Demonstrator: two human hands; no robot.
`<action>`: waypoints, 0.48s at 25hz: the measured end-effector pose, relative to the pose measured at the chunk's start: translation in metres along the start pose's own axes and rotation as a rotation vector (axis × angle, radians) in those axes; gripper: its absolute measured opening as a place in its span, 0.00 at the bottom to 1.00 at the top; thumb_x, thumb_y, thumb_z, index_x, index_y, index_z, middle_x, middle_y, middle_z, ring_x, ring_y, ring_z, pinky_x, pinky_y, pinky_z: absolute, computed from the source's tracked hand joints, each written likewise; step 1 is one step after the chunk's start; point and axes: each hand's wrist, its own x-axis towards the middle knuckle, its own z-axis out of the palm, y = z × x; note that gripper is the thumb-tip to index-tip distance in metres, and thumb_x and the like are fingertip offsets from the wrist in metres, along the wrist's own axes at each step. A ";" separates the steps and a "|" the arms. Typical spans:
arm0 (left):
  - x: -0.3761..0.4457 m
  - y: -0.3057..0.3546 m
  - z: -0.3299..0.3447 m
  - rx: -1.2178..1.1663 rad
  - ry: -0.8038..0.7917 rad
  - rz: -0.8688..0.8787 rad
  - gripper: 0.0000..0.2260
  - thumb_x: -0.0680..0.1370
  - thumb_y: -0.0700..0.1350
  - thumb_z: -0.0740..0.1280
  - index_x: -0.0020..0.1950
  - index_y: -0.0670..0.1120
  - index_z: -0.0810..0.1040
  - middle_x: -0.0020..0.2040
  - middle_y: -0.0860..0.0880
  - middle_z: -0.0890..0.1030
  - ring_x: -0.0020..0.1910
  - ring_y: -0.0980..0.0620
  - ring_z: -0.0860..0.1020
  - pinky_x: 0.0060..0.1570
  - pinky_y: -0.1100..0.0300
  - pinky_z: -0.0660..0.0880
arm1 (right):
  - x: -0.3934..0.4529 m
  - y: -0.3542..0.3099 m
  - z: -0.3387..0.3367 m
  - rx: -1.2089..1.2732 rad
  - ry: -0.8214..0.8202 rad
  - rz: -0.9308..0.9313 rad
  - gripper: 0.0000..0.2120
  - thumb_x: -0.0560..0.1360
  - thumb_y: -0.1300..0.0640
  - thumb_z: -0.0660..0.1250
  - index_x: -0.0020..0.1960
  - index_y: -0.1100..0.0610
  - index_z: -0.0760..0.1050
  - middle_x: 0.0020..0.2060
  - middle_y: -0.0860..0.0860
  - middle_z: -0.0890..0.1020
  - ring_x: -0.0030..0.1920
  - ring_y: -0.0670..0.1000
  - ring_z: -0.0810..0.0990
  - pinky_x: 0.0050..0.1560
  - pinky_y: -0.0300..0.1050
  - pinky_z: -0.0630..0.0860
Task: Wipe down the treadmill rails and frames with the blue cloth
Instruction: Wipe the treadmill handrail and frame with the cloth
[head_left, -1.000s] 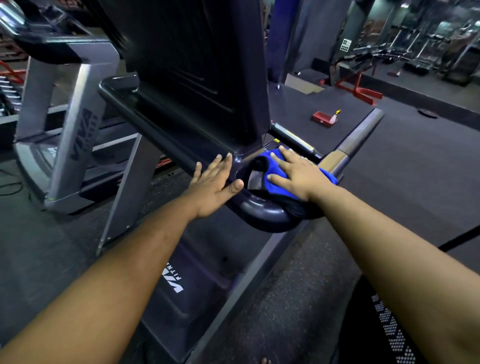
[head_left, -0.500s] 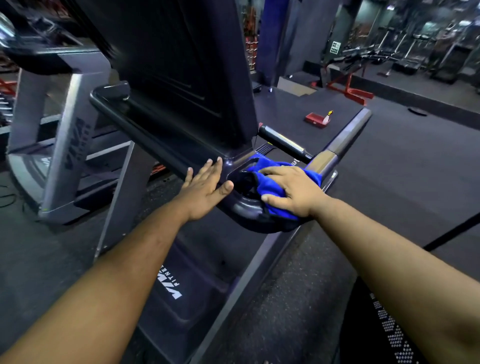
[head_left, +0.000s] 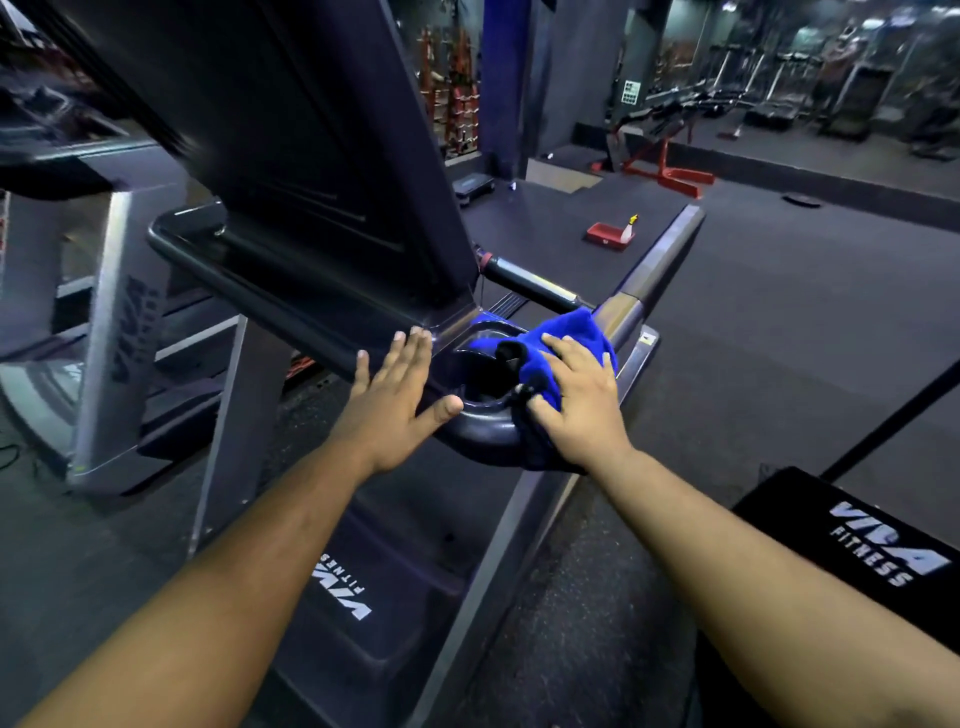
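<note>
at the rounded corner of the treadmill frame (head_left: 483, 426), just below the dark console (head_left: 291, 156), the right hand (head_left: 582, 400) lies flat on the blue cloth (head_left: 566, 338), fingers spread and nearly straight, pressing it onto the curve where the frame meets the side rail (head_left: 660, 254). the cloth is bunched, draped over the corner, with its upper edge toward 12 o'clock and a darker fold hanging at 6 o'clock under the wrist. the left hand (head_left: 395, 395) is open too, palm down, fingers straight and pointing to about 1 o'clock, thumb out toward 3 o'clock, resting on the frame edge just beside the cloth and bracing.

the step in hand looks like wiping this corner. to do it well, the palm should keep even pressure and follow the curve round toward 1 o'clock, up the rail, not skip across it. the recess at 10 o'clock of the cloth probably needs a fold pushed into it. the hanging fold may snag or slip off, so gathering it under the palm would help. the left hand is best kept clear of the wiping path.
</note>
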 end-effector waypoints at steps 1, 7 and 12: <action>0.001 0.008 0.002 0.049 0.023 0.039 0.51 0.67 0.80 0.33 0.81 0.48 0.39 0.81 0.53 0.38 0.79 0.54 0.35 0.76 0.43 0.34 | -0.008 -0.017 0.005 -0.033 0.027 0.031 0.31 0.71 0.35 0.58 0.69 0.48 0.74 0.72 0.48 0.72 0.74 0.54 0.66 0.73 0.71 0.54; 0.023 0.057 0.014 0.171 0.045 0.137 0.51 0.68 0.79 0.37 0.82 0.46 0.42 0.82 0.50 0.43 0.80 0.55 0.39 0.77 0.41 0.36 | -0.001 0.029 0.000 0.049 -0.068 -0.160 0.37 0.70 0.27 0.59 0.74 0.45 0.68 0.75 0.48 0.68 0.77 0.53 0.61 0.74 0.70 0.53; 0.042 0.082 0.019 0.270 -0.005 0.081 0.54 0.65 0.80 0.33 0.82 0.46 0.42 0.82 0.49 0.42 0.80 0.54 0.40 0.77 0.40 0.37 | 0.051 0.057 0.000 0.036 -0.115 0.160 0.30 0.77 0.39 0.58 0.75 0.51 0.66 0.79 0.50 0.60 0.80 0.55 0.51 0.75 0.71 0.49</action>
